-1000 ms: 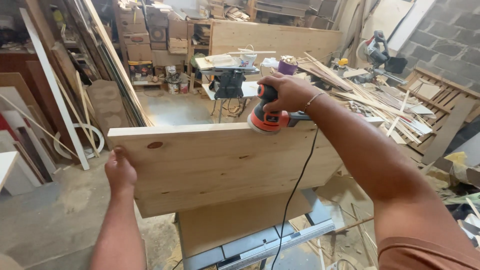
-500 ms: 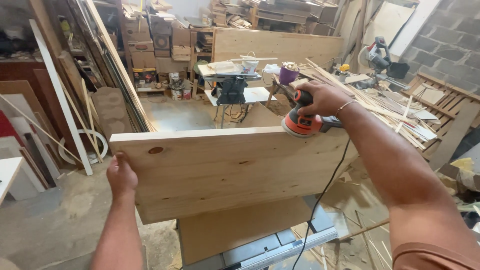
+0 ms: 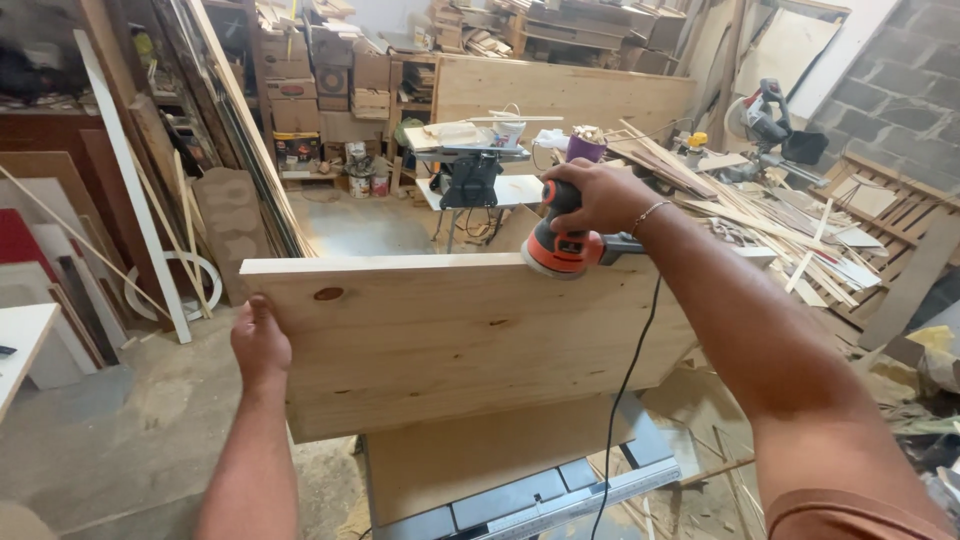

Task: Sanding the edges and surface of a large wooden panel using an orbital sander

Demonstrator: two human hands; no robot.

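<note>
A wide pine board stands on edge, tilted toward me, over a table saw. My left hand grips its left end. My right hand is closed over the top of an orange and black electric sander, whose pad rests on the board's upper edge, right of the middle. A black cord hangs from the sander down across the board's face.
A brown panel lies on the grey table saw top under the board. Behind stand a small machine on a stand, a mitre saw, a heap of wood offcuts at right, and leaning boards and panels at left.
The sander slid right along the board's upper edge, then back left to just right of the middle. My left hand kept its grip on the board's end.
</note>
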